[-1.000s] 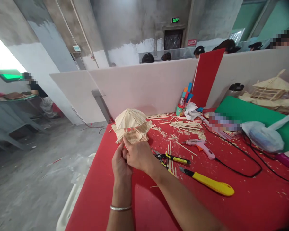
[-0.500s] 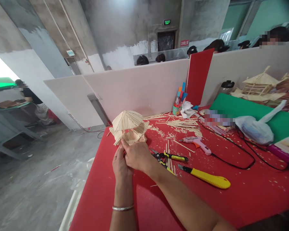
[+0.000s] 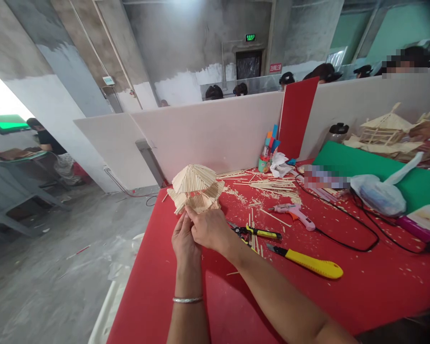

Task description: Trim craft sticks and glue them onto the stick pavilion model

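A small model pavilion (image 3: 194, 180) built of thin wooden sticks, with a pointed roof over a wider lower tier, sits at the table's left far side. Close in front of its lower edge my two hands meet. My left hand (image 3: 185, 239) is closed, thumb and fingers pinched together, the fingertips near the model's front rim. From the right, my right hand (image 3: 212, 230) overlaps it, index finger extended to the rim and the other fingers curled. Whatever is between the fingertips is hidden or too small to name.
Right of my hands lie yellow-black pliers (image 3: 261, 233), a yellow utility knife (image 3: 313, 263) and a pink glue gun (image 3: 295, 214) with a black cord. Loose sticks (image 3: 272, 184) and shavings lie behind them. A white partition (image 3: 215, 131) borders the red table (image 3: 157, 286).
The whole view has shifted slightly, so hands and model appear a little further right. My hands stay together at the model's front rim; the tools have not moved.
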Demonstrator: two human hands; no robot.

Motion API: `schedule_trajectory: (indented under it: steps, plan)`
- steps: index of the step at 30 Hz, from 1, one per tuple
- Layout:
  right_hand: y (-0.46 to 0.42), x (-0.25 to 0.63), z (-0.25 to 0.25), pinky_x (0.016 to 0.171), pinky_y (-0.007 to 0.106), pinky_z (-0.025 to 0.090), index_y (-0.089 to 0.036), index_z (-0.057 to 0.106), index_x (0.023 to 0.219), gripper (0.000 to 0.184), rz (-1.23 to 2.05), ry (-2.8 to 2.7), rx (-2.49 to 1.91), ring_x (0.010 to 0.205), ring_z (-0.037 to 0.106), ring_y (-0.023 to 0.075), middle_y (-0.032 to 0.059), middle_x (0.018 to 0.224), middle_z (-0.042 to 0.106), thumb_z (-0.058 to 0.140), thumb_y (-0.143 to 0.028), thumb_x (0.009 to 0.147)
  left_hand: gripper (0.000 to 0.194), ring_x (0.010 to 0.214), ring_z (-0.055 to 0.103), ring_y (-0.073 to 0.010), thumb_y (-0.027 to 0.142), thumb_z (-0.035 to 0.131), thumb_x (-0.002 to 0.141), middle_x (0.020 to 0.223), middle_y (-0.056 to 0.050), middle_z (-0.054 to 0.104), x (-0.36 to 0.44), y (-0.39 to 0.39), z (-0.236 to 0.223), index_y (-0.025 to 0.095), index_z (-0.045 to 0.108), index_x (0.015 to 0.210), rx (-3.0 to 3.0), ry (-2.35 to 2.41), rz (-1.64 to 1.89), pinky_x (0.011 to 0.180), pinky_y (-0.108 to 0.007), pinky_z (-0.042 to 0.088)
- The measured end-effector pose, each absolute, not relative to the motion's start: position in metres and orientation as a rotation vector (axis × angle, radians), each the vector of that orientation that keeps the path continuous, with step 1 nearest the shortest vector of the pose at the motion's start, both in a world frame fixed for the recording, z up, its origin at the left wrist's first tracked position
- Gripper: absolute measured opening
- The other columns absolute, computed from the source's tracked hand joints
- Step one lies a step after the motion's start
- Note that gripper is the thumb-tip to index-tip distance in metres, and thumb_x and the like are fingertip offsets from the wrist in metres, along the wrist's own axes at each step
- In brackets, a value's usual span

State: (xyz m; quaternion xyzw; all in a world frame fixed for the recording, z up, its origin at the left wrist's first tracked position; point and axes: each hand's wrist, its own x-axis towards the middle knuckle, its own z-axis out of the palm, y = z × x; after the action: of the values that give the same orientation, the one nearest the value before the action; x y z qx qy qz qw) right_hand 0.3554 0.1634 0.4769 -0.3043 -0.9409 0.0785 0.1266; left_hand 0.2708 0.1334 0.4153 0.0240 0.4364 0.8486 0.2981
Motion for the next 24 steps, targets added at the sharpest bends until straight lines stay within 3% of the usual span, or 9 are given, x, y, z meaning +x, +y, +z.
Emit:
schedule_trajectory:
  steps: [13, 24]
  plan:
    - [0.1609, 0.3559, 0.4751, 0.075, 0.035, 0.051, -0.020, 0.041, 0.149, 0.058, 0.196, -2.680, -0.910, 0.088, 0.072, 0.0267, 0.0117, 0.091, 0.076, 0.042, -0.022, 0.092, 0.015, 0.071, 0.071, -0.0152, 0.011, 0.076, 0.074, 0.087, -0.007, 0.077, 0.2688, 0.1362, 0.4110, 0.015, 0.079, 0.088, 0.091, 1.068, 2.239, 0.067, -0.023, 0.057]
    - [0.1653, 0.3579, 0.4769, 0.081, 0.036, 0.050, -0.023, 0.036, 0.152, 0.060, 0.273, -2.732, -0.921, 0.096, 0.070, 0.0254, 0.0108, 0.100, 0.075, 0.042, -0.025, 0.092, 0.012, 0.064, 0.067, -0.0124, 0.007, 0.073, 0.075, 0.080, -0.006, 0.076, 0.2703, 0.1379, 0.4159, 0.013, 0.078, 0.084, 0.029, 1.085, 2.279, 0.063, -0.021, 0.055]
